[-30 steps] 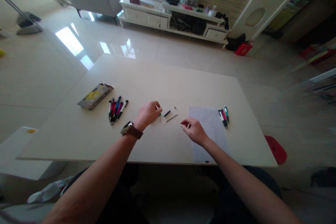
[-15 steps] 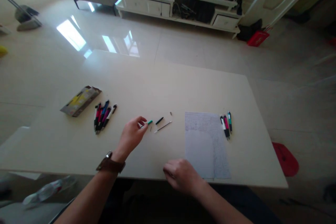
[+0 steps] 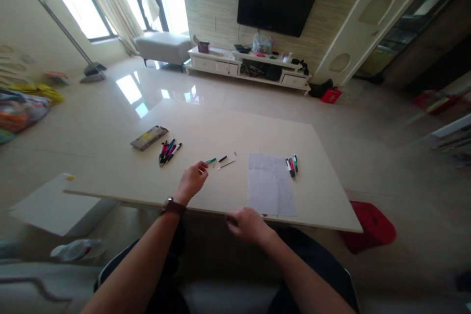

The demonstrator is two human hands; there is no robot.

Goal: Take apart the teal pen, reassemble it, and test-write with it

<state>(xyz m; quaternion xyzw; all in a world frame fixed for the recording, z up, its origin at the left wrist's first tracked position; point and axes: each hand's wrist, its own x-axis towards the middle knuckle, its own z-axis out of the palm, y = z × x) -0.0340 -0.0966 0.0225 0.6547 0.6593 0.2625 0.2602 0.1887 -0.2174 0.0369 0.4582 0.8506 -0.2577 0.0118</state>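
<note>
My left hand (image 3: 194,180) is over the white table, its fingers loosely curled with a gap at the thumb. Just beyond its fingertips lies a green pen barrel (image 3: 211,161). Beside that are a black pen grip (image 3: 222,159), a thin ink refill (image 3: 226,165) and a tiny metal pen tip (image 3: 235,153). A small spring-like piece (image 3: 214,166) lies nearby. At the table's front edge my right hand (image 3: 245,224) is closed, its fingers wrapped inward; whatever they hold is hidden. A written sheet of paper (image 3: 270,191) lies just beyond it.
Several pens (image 3: 169,152) lie in a pile at the left, near a grey and yellow box (image 3: 149,137). Three pens (image 3: 292,167) lie at the paper's right edge. A red stool (image 3: 371,225) stands off the table's right side, and a plastic bottle (image 3: 75,250) lies lower left.
The view has tilted up, bringing the television and windows in. My left hand has drawn slightly back from the green barrel, which shows more. My right hand stays closed at the edge.
</note>
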